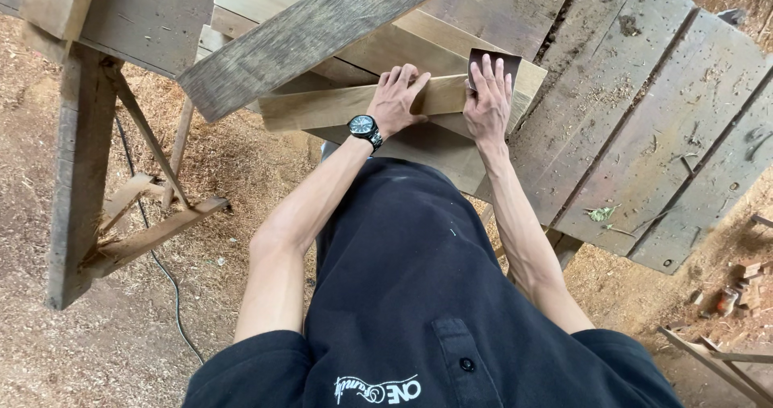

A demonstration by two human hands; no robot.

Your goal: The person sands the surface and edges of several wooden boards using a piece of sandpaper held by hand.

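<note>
Head cam, looking straight down. Left hand (396, 98) lies flat, fingers together, palm pressed on a pale wood strip (346, 106) at upper centre of frame; nothing gripped, just pinning it down. Wristwatch (364, 126) w/ dark face on that wrist. Right hand (488, 98) just beside it, to the right, fingers spread a bit and laid flat on a dark sheet of sandpaper (491, 57); the sheet's top edge pokes out above the fingertips, at the strip's right end. Hands are close but not touching. Strip rests on a stack of lighter planks (403, 41), w/ a grey weathered board (306, 33) slanting across from upper centre down to the left. Right of frame: broad worn plank bench (644, 126), shavings and a green leaf on it. Left side: rough wooden trestle (80, 166), thin black cable (161, 263) trailing over sawdust floor (48, 352). Lower right: bricks (741, 287), partly cut off. Black shirt (419, 295) fills bottom centre.
</note>
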